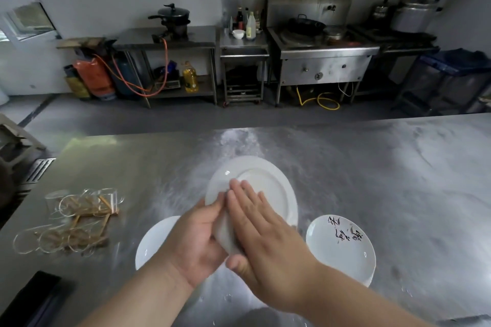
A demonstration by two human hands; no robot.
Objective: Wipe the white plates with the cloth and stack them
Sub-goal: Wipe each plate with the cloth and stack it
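A white plate (263,183) is held tilted above the steel table (372,180), at the centre of the view. My left hand (196,239) grips its near-left rim from below. My right hand (265,241) lies flat on the plate's face with the fingers together, pressing a pale cloth (225,236); only a fold of the cloth shows between the two hands. A second white plate (154,241) rests on the table to the left, partly behind my left hand. To the right lies a third plate (342,249) with black painted marks.
Several clear glass cups on wooden racks (77,220) lie on the table's left side. A dark flat object (39,297) sits at the near-left corner. Across the aisle stand steel counters, a wok stove (318,45), pots and gas cylinders.
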